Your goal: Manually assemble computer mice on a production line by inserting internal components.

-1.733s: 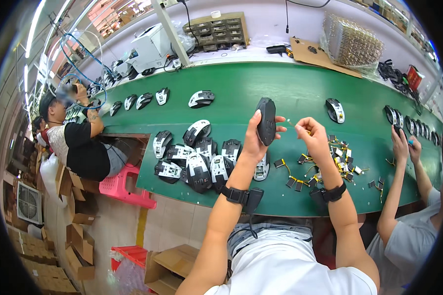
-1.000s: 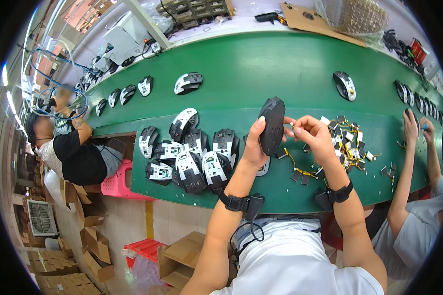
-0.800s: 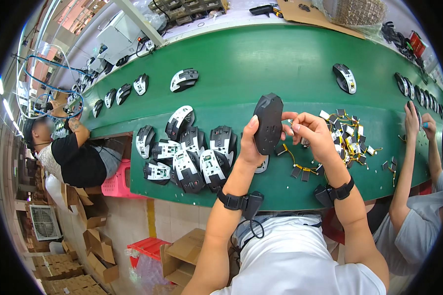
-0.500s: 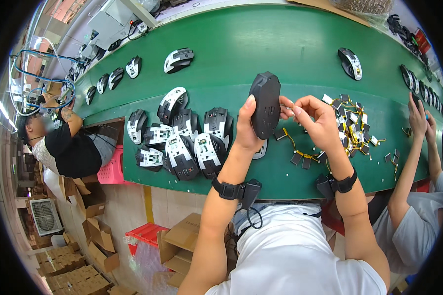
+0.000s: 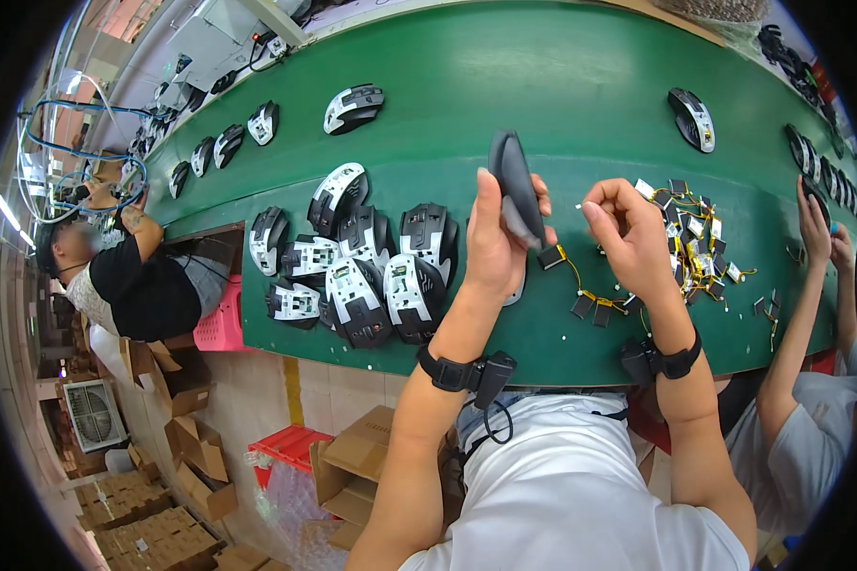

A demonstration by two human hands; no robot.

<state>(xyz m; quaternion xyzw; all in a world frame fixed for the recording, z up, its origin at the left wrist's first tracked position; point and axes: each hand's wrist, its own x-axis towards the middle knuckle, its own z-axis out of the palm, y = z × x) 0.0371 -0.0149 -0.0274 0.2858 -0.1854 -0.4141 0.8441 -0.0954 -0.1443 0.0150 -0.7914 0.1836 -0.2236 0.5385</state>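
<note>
My left hand is wrapped round a dark computer mouse, held upright above the table with its narrow side facing me. To its right my right hand is raised and apart from the mouse, thumb and forefinger pinched together. A tiny white speck shows at those fingertips, too small to name. Below and beyond the right hand lies a pile of small batteries with yellow tape and thin wires. Left of my left hand sits a cluster of open-topped white-and-black mice, some with circuit boards showing. Another mouse lies partly hidden behind my left wrist.
The green table carries more mice in a row at the far left and a single mouse at the far right. A co-worker's hands hold a mouse at right; another person sits at left. Cardboard boxes stand on the floor.
The mouse in my left hand has turned from showing its flat underside to nearly edge-on. My right hand has drawn away from it to the right. The view has shifted slightly.
</note>
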